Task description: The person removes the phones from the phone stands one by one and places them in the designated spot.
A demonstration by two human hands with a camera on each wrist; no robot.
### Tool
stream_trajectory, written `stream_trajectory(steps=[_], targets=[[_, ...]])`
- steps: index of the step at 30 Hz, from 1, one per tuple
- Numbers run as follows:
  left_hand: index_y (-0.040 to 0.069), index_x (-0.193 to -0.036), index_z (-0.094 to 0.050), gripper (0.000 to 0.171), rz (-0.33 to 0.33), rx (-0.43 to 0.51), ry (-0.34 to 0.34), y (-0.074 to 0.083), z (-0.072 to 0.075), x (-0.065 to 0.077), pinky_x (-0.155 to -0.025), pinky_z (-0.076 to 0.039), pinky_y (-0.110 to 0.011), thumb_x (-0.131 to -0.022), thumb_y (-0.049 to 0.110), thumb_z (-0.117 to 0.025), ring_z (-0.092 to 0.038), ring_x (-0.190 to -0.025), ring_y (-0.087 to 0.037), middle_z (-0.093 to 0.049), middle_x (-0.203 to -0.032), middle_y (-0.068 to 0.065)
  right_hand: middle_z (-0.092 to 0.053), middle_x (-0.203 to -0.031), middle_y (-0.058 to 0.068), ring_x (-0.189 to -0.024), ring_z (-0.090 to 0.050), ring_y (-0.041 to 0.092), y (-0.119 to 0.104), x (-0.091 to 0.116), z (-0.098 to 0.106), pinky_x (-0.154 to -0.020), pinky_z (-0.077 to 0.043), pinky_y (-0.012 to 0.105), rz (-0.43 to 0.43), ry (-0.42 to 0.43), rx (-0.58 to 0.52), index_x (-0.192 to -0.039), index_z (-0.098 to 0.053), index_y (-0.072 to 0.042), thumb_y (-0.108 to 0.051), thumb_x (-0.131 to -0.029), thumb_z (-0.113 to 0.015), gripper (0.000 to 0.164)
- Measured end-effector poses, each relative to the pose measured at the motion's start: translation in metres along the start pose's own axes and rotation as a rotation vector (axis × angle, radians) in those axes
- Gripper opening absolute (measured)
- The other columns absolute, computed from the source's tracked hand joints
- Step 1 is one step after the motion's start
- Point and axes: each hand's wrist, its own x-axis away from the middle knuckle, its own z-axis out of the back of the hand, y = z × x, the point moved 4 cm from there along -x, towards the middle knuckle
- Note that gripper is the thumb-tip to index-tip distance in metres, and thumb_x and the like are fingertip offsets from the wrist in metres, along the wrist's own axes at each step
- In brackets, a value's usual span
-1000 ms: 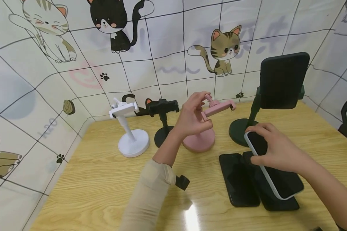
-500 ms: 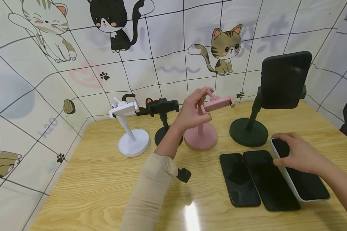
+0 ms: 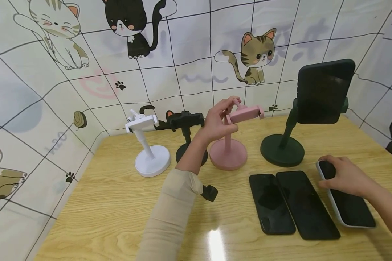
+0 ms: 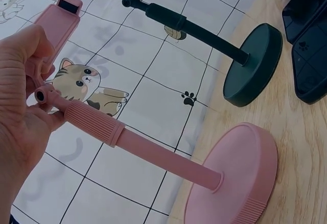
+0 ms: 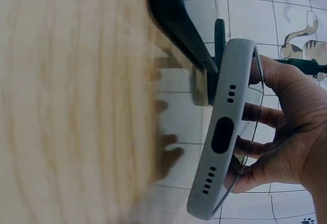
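My left hand [image 3: 216,122] grips the pink phone stand [image 3: 228,155] at the joint behind its clamp. In the left wrist view, the fingers and thumb wrap round the pink clamp [image 4: 57,26] near the top of the ribbed pole. My right hand [image 3: 351,177] holds a white-edged phone [image 3: 354,210] by its long sides, screen up. The right wrist view shows that phone's bottom edge [image 5: 223,132] with its charging port; whether it touches the table cannot be told. Left of it, two black phones [image 3: 271,204] [image 3: 308,206] lie side by side.
A dark green stand [image 3: 282,150] at the back right carries a black phone [image 3: 325,92]. Left of the pink stand are a black stand [image 3: 186,121] and a white stand [image 3: 152,161]. Cat-print cloth [image 3: 196,43] hangs behind the wooden table [image 3: 117,214].
My right hand has carried the white-edged phone rightward from above the black phones to beside them, lower. The pink clamp has tipped slightly, with my left hand still on it.
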Motion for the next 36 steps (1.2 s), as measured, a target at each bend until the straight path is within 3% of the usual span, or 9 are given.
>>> stream_trajectory(steps=[3,6,13,19,23,28,36], targets=[[0.001,-0.127,-0.045,0.065,0.017,-0.005,-0.013,-0.014,0.000,-0.005,-0.092,-0.036,-0.019,-0.065,-0.010,-0.058,-0.045,-0.112,-0.021,-0.048,-0.126,-0.012,-0.043,-0.099,0.038,-0.087,-0.043,0.046,0.001,0.001,-0.004,-0.062,-0.041,0.047,0.006,-0.005,0.000,-0.114,-0.043,0.010,-0.025,-0.063,-0.077,0.071],[0.004,-0.127,-0.046,0.064,0.031,-0.010,-0.018,-0.018,0.000,-0.006,-0.095,-0.035,-0.020,-0.065,-0.007,-0.058,-0.045,-0.114,-0.016,-0.048,-0.127,-0.009,-0.044,-0.100,0.038,-0.088,-0.043,0.047,0.001,0.002,-0.007,-0.063,-0.041,0.049,0.012,-0.014,0.002,-0.114,-0.043,0.010,-0.024,-0.062,-0.077,0.070],[0.008,-0.129,-0.046,0.064,0.084,0.032,-0.004,-0.020,0.000,-0.004,-0.091,-0.039,-0.028,-0.067,-0.006,-0.056,-0.041,-0.121,-0.011,-0.046,-0.130,-0.005,-0.042,-0.104,0.039,-0.092,-0.041,0.049,0.000,0.002,-0.011,-0.065,-0.041,0.054,0.025,-0.011,0.006,-0.114,-0.044,0.008,-0.025,-0.062,-0.078,0.070],[0.009,-0.131,-0.045,0.065,0.103,0.109,0.018,-0.023,0.001,-0.003,-0.083,-0.041,-0.027,-0.068,-0.008,-0.054,-0.041,-0.120,-0.008,-0.045,-0.131,-0.004,-0.038,-0.106,0.041,-0.093,-0.038,0.050,-0.001,0.002,-0.013,-0.062,-0.041,0.054,0.012,-0.012,0.012,-0.114,-0.044,0.007,-0.027,-0.061,-0.078,0.071],[0.008,-0.132,-0.043,0.066,0.099,0.149,0.007,-0.024,0.001,-0.002,-0.084,-0.040,-0.027,-0.069,-0.008,-0.054,-0.038,-0.121,-0.003,-0.043,-0.133,-0.005,-0.035,-0.107,0.043,-0.097,-0.033,0.053,0.001,0.003,-0.014,-0.062,-0.037,0.059,0.001,-0.008,0.023,-0.115,-0.043,0.005,-0.029,-0.062,-0.077,0.071],[0.008,-0.135,-0.040,0.069,0.101,0.197,-0.003,-0.025,0.000,-0.001,-0.086,-0.039,-0.026,-0.070,-0.009,-0.054,-0.037,-0.123,-0.002,-0.041,-0.136,-0.004,-0.043,-0.100,0.040,-0.097,-0.031,0.054,0.004,0.003,-0.014,-0.063,-0.033,0.062,-0.009,0.006,0.042,-0.115,-0.043,0.004,-0.031,-0.063,-0.077,0.071],[0.006,-0.138,-0.035,0.070,0.103,0.235,-0.025,-0.025,-0.001,0.000,-0.090,-0.038,-0.026,-0.072,-0.012,-0.055,-0.036,-0.125,-0.008,-0.037,-0.138,-0.008,-0.047,-0.099,0.041,-0.093,-0.034,0.057,0.006,0.003,-0.011,-0.064,-0.037,0.060,-0.007,-0.030,0.010,-0.117,-0.041,0.006,-0.031,-0.066,-0.077,0.072]])
